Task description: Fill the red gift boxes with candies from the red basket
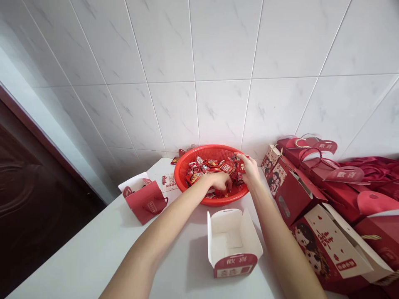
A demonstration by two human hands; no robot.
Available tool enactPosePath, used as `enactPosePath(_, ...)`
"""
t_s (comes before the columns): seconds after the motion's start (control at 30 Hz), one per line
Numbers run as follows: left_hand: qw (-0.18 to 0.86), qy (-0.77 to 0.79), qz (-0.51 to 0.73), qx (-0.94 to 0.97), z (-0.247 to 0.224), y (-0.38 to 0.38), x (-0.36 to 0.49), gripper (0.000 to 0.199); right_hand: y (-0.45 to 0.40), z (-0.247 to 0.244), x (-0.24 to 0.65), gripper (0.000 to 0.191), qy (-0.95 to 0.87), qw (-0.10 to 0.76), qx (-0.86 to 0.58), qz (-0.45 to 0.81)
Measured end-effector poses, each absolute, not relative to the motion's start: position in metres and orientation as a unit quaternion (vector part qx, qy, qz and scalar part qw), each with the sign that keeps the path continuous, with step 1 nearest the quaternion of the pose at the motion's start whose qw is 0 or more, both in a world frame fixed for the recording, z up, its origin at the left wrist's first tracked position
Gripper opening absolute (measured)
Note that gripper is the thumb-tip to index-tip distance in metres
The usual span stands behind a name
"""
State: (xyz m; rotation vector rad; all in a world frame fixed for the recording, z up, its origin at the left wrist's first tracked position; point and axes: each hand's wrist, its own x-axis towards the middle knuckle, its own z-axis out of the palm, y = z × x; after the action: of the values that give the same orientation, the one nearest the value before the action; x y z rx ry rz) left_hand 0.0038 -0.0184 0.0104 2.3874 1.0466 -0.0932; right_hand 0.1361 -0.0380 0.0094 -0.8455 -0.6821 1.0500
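A red plastic basket (212,202) holds a heap of red-wrapped candies (215,166). My left hand (220,182) is down inside it, fingers curled and pointing into the candies; what lies under the fingertips is hidden. At the basket's right rim, my right hand (249,168) is closed with red candy packets showing at its fingers. Between my forearms stands an open box (232,232), white inside, with a red front flap bearing Chinese characters. Nothing shows inside its visible part.
Left of the basket stands a red gift box (146,203) with its white top raised, beside a printed card (169,182). Several red and cream gift boxes (330,245) with rope handles crowd the right side. A tiled wall (222,108) rises behind the white table (174,257).
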Motion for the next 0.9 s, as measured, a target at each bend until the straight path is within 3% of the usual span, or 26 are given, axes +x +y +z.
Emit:
enactPosePath(0.1, 0.264, 0.388, 0.062, 0.881, 0.014, -0.012, 0.000, 0.031, -0.038, 0.010, 0.136, 0.018, -0.308, 0.724, -0.386, 0.482)
enactPosePath(0.27, 0.326, 0.399, 0.372, 0.772, 0.021, 0.003, -0.015, 0.026, -0.038, 0.011, 0.137, 0.018, -0.306, 0.711, -0.391, 0.498)
enactPosePath(0.4, 0.384, 0.390, 0.493, 0.677, 0.022, 0.006, -0.023, 0.024, -0.040, 0.012, 0.137, 0.020, -0.317, 0.698, -0.400, 0.502)
enactPosePath(0.7, 0.470, 0.341, 0.553, 0.598, 0.028, -0.007, -0.021, 0.029, -0.053, 0.018, 0.137, 0.017, -0.411, 0.580, -0.433, 0.554)
enactPosePath(0.9, 0.477, 0.333, 0.542, 0.607, 0.026, -0.005, -0.019, 0.028, -0.051, 0.018, 0.136, 0.012, -0.396, 0.562, -0.422, 0.591)
